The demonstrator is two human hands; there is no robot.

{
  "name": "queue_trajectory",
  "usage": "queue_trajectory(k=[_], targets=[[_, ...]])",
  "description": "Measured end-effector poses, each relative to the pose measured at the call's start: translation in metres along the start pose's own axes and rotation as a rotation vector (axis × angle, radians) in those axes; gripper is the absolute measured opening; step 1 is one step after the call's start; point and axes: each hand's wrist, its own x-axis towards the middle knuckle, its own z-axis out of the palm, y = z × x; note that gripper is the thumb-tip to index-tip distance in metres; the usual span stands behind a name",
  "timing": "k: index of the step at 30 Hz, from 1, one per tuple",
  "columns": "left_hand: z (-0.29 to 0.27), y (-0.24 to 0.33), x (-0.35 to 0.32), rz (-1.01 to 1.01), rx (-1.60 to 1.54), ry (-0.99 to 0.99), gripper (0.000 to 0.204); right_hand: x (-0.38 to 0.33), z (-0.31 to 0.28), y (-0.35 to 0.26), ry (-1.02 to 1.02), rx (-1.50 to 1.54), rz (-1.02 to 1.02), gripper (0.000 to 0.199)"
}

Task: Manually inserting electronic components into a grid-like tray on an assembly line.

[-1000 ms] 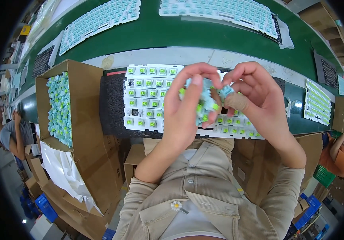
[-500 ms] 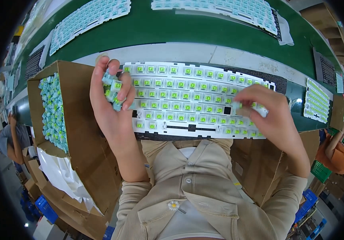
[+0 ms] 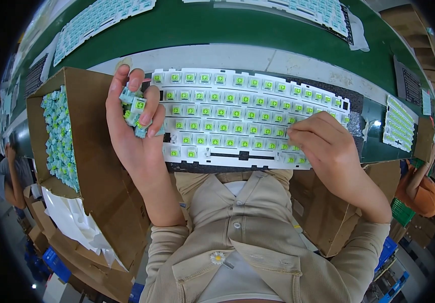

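A white keyboard plate (image 3: pixel 187 159) lies before me, filled with rows of keyboard switches that have lime-green centres. My left hand (image 3: pixel 139 118) is raised at its left end, fingers curled round several loose pale-blue keyboard switches (image 3: pixel 137 105). Over the plate's right part, my right hand (image 3: pixel 326 139) has thumb and fingers pinched together, their tips down against the lower rows. Whatever is between those fingertips is hidden, as are the switches under the hand. A dark foam pad (image 3: pixel 355 108) shows beneath the plate.
On the left stands an open cardboard box (image 3: pixel 93 126) of loose switches (image 3: pixel 58 136). Other filled plates lie across the green table (image 3: pixel 192 33), with a smaller one (image 3: pixel 398 123) at the right. People sit at both sides, among them one in an orange shirt (image 3: pixel 419 192).
My right hand has moved slightly left and come down onto the plate, its fingers now pinched together over the black gap seen before. My left hand keeps its hold on the switches.
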Motion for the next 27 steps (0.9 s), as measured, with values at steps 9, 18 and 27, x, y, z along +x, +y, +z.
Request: queue_trajectory(k=[9,18,27], targets=[[0.0,-0.002,-0.001,0.012,0.077,0.015,0.021,-0.003,0.005,0.009,0.074,0.063,-0.031,0.02],[0.018,-0.006,-0.006,0.071,0.26,0.129,0.022,0.048,-0.023,0.011,-0.212,0.024,0.05,0.026],[0.053,-0.03,-0.032,-0.061,0.32,-0.059,0.025,0.067,-0.025,-0.016,-0.527,-0.257,0.007,0.035]])
